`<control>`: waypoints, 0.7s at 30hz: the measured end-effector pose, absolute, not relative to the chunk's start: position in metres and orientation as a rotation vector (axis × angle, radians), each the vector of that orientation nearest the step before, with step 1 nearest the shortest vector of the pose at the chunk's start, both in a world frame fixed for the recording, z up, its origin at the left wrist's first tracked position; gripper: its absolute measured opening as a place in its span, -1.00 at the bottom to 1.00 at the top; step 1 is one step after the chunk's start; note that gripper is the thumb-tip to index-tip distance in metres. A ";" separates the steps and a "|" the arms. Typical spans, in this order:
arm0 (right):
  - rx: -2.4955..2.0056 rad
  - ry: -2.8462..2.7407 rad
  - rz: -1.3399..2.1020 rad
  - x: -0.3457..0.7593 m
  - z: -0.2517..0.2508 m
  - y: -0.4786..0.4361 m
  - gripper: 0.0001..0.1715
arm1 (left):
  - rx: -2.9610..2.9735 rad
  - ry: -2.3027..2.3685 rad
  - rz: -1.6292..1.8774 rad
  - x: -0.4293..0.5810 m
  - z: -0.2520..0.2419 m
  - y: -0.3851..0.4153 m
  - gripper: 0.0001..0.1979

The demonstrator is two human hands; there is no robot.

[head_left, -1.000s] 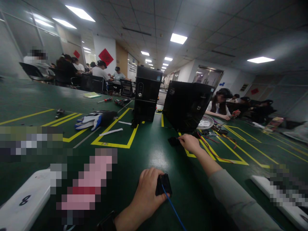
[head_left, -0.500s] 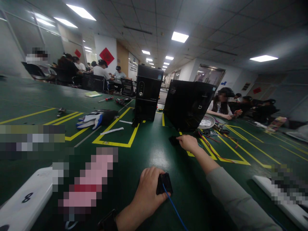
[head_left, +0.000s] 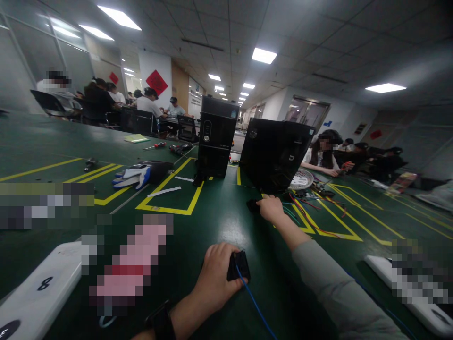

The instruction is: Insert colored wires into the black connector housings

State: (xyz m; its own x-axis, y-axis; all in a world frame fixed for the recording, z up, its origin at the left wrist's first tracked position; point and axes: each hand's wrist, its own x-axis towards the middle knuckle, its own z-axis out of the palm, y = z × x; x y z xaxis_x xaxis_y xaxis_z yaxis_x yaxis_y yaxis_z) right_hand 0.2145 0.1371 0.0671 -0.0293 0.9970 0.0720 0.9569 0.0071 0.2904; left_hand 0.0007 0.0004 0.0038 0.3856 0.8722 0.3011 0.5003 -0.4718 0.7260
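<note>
My left hand grips a small black box-shaped part just above or on the green table, thumb on its near side. A blue wire runs from that part toward the bottom edge. My right hand reaches forward, its fingers closed on a small dark piece that lies low at the tabletop; its kind is hard to make out. Beyond it stands a black computer case, turned at an angle. A second black computer tower stands upright to its left.
White-and-blue gloves lie at the left, with screwdrivers behind. Loose wires and a white basket are at the right. White cases flank the near edge. A person sits across the table.
My right hand has shifted slightly left with its forearm, still at the dark piece. My left hand keeps its hold on the black part, with hardly any movement.
</note>
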 end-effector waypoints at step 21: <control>2.064 2.657 -0.674 0.154 0.054 -0.057 -0.74 | 2.122 1.191 0.982 0.003 -0.001 0.001 -0.66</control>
State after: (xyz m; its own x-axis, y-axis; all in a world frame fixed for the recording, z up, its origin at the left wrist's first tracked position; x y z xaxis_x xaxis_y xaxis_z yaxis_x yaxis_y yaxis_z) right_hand 0.1539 -0.0574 0.0538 -0.2496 0.9683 -0.0103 0.8561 0.2157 -0.4696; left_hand 0.0030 0.0008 -0.0006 0.3535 0.8711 0.3409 0.5010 -0.4840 0.7174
